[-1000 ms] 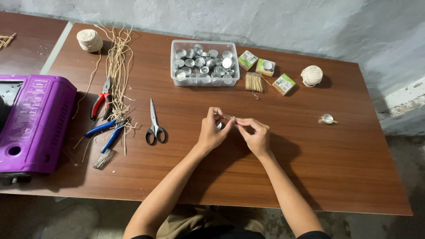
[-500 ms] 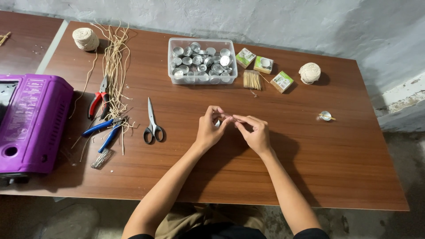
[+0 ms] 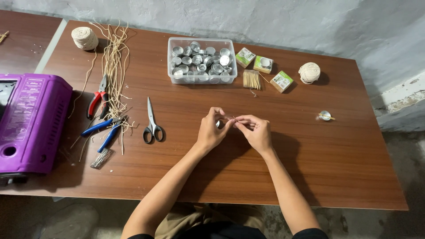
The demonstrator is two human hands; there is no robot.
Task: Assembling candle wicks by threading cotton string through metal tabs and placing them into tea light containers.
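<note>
Left hand: the left hand (image 3: 213,129) is held just above the middle of the table (image 3: 336,172), its fingers curled and pinched around a small metal cup (image 3: 220,124), most of which is hidden by them.
Right hand: the right hand (image 3: 255,131) is set just beside the left, fingertips closed on a thin stick (image 3: 234,118) that is met by the left fingertips.
Thing in hand: the cup and the stick are kept between both hands, over the table's centre, nearer the front edge than the box.
Scissors: grey-handled scissors (image 3: 152,123) are laid left of the hands, blades pointed to the back edge.
Clear box: a clear plastic box (image 3: 202,60) filled with small metal cups is placed at the back edge, behind the hands.
Small packets: three green and tan packets (image 3: 264,64) and a bundle of short sticks (image 3: 252,79) are grouped right of the box.
Twine: one ball of twine (image 3: 309,72) is seen toward the back right, another (image 3: 84,38) at the back left corner beside loose pale strands (image 3: 114,62).
Pliers: red-handled pliers (image 3: 98,98) and blue-handled pliers (image 3: 104,130) are laid toward the left edge.
Finished piece: one small metal cup with a stick across it (image 3: 326,115) is set apart near the right edge.
Purple case: a purple machine (image 3: 31,119) is stood off the left edge.
</note>
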